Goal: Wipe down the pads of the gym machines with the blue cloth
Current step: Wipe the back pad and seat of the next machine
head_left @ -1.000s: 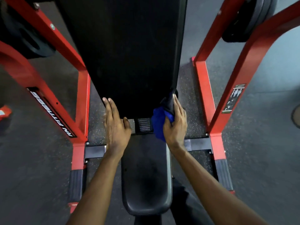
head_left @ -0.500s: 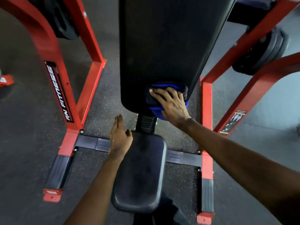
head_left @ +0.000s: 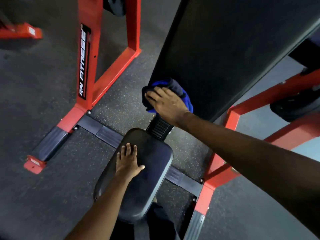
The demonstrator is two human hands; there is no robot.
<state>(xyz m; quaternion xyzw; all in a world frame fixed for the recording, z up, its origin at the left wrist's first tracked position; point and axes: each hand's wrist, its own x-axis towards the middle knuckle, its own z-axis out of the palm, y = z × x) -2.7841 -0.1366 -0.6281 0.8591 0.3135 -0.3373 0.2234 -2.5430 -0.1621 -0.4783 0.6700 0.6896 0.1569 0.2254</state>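
A long black back pad (head_left: 225,49) slopes up from the middle of the view to the top right. At its lower left corner my right hand (head_left: 166,103) presses the bunched blue cloth (head_left: 186,98) flat against the pad with straight fingers. Below it lies the small black seat pad (head_left: 152,179). My left hand (head_left: 128,161) rests flat on the seat pad's left side, fingers spread, holding nothing.
The red machine frame (head_left: 86,70) stands left of the pads, and red frame bars (head_left: 259,108) run on the right. Black weight plates (head_left: 294,108) hang at the far right. Black base bars (head_left: 100,130) cross the speckled rubber floor (head_left: 34,101).
My right hand slid the cloth leftward along the back pad's lower end to its left corner. My left hand moved from the seat's front edge onto the seat pad. The view tilted.
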